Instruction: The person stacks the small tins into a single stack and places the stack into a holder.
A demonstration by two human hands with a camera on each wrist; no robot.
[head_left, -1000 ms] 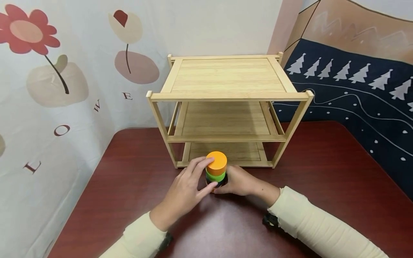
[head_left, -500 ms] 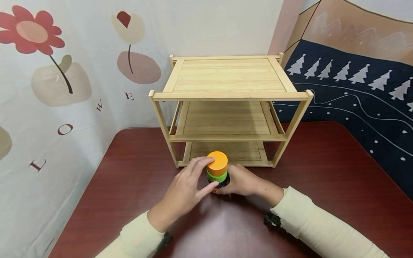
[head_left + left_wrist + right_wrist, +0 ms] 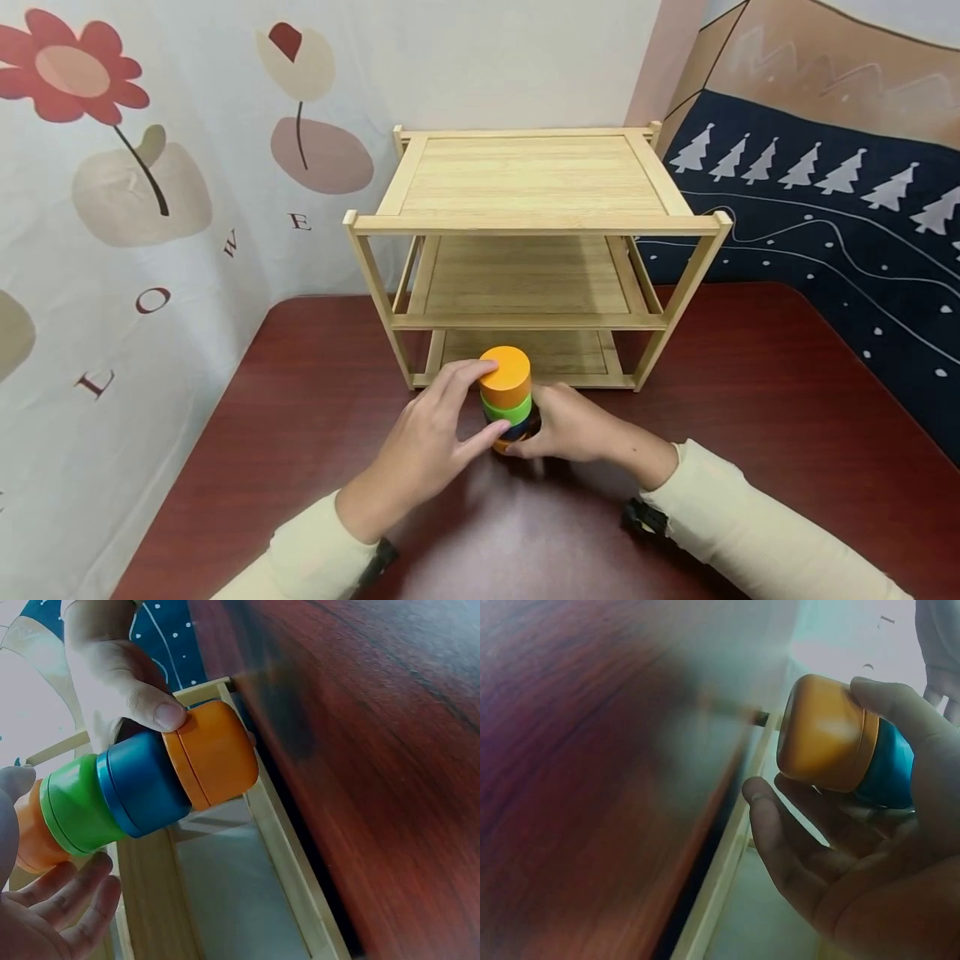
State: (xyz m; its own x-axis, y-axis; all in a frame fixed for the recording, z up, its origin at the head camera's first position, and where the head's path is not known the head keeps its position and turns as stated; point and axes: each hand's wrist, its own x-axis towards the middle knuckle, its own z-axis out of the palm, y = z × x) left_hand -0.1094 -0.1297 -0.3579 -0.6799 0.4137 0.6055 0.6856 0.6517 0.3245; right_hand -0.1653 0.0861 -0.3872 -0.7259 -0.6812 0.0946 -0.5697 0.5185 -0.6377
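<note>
Between both hands stands a stack of small round jars, seemingly a little above the table. From the top they run orange (image 3: 506, 372), green (image 3: 512, 411), blue (image 3: 142, 784) and orange (image 3: 215, 754); a seam circles each of the lower three. My left hand (image 3: 423, 442) holds the upper part, its thumb at the green jar and a fingertip on the top orange one. My right hand (image 3: 577, 423) grips the lower part, its thumb (image 3: 889, 697) against the bottom orange jar. Some of its fingers are hidden behind the stack in the head view.
A three-tier wooden shelf (image 3: 536, 225) stands right behind the hands on the dark red table (image 3: 315, 358). Its lowest front rail lies close beyond the stack. Behind are a printed white cloth (image 3: 240, 217) and a dark blue cloth with white trees (image 3: 832, 217).
The stack has shifted slightly up and to the right in the head view, with both hands still holding it. The right forearm has moved a little right and down.
</note>
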